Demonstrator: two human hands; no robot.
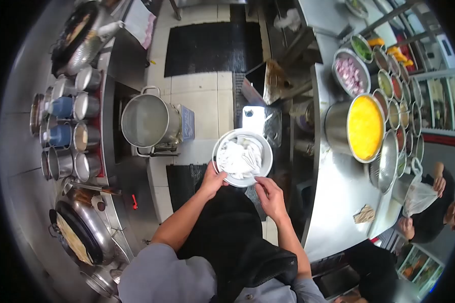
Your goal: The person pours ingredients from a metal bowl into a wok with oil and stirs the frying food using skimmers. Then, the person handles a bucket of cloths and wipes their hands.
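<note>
A round white bowl [268,161] is held in front of my body, above the floor. White, folded-looking pieces [240,156] lie in it; I cannot make out what they are. My left hand [214,181] grips the bowl at its lower left rim, the thumb over the edge. At the lower right rim, my right hand [270,196] has its bent fingers pressed together against the edge of the bowl.
Left, a large pot [145,121] of cloudy liquid stands by the stove counter with steel containers and woks. Right, a steel counter [333,212] bears a yellow-filled pot [365,128], chopped onion [350,74] and several small containers. Another person [432,212] holds a plastic bag [420,196].
</note>
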